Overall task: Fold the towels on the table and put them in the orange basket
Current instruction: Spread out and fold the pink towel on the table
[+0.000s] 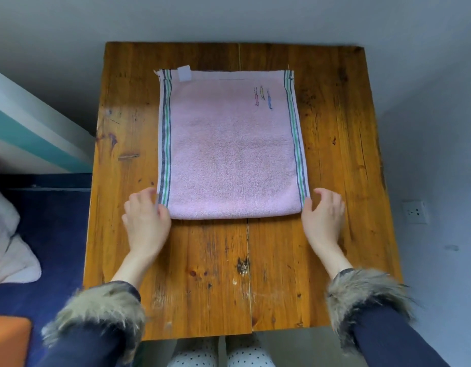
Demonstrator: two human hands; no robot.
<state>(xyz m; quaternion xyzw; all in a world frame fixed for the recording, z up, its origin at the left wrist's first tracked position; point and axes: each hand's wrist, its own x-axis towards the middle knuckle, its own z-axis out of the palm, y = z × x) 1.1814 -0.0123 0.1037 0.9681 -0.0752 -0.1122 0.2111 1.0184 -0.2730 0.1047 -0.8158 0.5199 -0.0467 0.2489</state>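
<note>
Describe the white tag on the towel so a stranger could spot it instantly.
Start at the wooden table and the pink towel spread on it. Follow its far edge toward the left striped border: the white tag sits there, the only plain white rectangle on the pink cloth.

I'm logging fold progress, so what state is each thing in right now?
Pink terry towel with striped side borders: folded once, flat on the table.
Left hand: touching the towel's near left corner.
Right hand: open, at the near right corner.
Orange basket: only a corner visible, contents unseen.
</note>
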